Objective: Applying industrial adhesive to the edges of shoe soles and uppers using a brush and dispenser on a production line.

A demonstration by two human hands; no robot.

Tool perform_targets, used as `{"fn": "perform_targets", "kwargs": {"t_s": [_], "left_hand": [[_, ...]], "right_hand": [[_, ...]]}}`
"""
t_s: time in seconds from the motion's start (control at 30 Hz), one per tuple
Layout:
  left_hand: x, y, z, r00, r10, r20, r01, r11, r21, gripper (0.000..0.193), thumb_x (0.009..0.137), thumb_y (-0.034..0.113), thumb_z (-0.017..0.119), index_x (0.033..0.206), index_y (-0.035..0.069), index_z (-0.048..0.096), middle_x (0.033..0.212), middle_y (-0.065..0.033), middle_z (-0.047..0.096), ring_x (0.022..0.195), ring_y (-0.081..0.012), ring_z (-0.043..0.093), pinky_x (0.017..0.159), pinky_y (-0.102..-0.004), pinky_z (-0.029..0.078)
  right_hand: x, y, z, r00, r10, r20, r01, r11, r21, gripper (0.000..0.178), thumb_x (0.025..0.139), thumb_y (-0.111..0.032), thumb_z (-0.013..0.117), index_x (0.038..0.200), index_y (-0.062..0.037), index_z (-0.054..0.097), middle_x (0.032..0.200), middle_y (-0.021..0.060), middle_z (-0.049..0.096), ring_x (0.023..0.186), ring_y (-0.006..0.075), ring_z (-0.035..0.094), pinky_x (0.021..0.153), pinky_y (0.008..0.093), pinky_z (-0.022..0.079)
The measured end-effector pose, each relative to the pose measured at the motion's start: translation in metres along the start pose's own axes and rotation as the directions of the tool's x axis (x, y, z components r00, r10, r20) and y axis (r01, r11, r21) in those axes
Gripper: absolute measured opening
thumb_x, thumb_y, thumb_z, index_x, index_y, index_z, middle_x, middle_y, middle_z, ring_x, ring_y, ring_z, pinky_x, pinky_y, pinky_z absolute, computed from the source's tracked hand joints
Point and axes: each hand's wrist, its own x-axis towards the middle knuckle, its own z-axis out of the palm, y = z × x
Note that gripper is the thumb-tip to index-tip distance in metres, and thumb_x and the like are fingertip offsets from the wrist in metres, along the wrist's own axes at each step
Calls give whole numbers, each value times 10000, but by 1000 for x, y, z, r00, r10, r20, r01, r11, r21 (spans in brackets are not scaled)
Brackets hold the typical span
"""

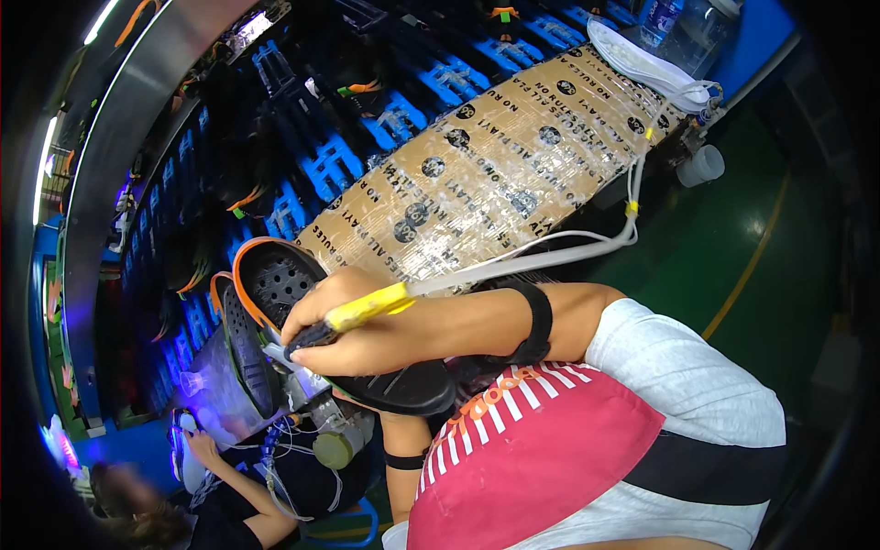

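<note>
My right hand (353, 323) is closed around a tube-fed brush (368, 306), its handle wrapped in yellow tape and its dark tip pointing left. The brush is over a black shoe upper (275, 278) with an orange rim and a perforated inside; my hand covers its middle. A second black, orange-rimmed shoe upper (246, 353) stands just left of it. My left forearm (403, 466), with a black band, rises from the lower edge and passes behind the nearer shoe. That shoe hides my left hand, so its fingers do not show.
A white hose (550, 254) runs from the brush along the cardboard-covered bench (477, 165). At the far end are a white tray-like piece (632, 60) and a plastic bottle (662, 20). Blue racks (332, 170) line a conveyor beyond. A co-worker's hand (200, 446) holds a white shoe, lower left.
</note>
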Motion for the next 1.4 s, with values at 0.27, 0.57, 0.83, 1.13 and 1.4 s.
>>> {"fn": "perform_targets", "kwargs": {"t_s": [0.27,0.57,0.83,1.13,1.4], "left_hand": [[17,-9,-3,1000,-4,26,4,1000,8,623,893,488,358,1371,93,300,1340,-119,403,1203,-278,428,957,-531,374],[49,3,3,983,88,163,-83,996,-35,601,906,466,361,1373,93,296,1346,-113,397,1212,-269,421,963,-532,368],[52,17,21,947,185,264,-165,982,-95,583,918,447,364,1374,93,292,1351,-108,392,1220,-261,414,967,-533,363],[53,34,6,945,226,238,-198,971,-134,556,927,419,376,1383,115,285,1350,-91,397,1235,-254,401,980,-539,342],[47,40,-2,939,228,259,-170,958,-230,574,905,393,455,1368,86,311,1354,-104,401,1208,-308,403,1005,-532,325]], "right_hand": [[-4,4,5,993,-115,-6,101,896,-432,178,712,-177,640,805,-26,635,714,146,618,703,308,620,629,387,489],[-27,8,13,982,-178,-69,145,932,-334,134,711,-162,642,820,-85,637,713,100,590,669,294,603,628,380,482],[-38,12,19,988,-157,16,157,987,-20,200,742,-153,677,934,-115,639,730,35,615,725,215,617,992,455,317],[-44,11,18,976,-187,114,178,980,90,215,729,-110,695,938,-72,663,730,71,626,660,212,620,725,301,480],[-48,12,24,910,-306,279,352,927,-129,254,729,-126,699,973,-78,645,658,69,556,606,240,595,577,313,495]]}}
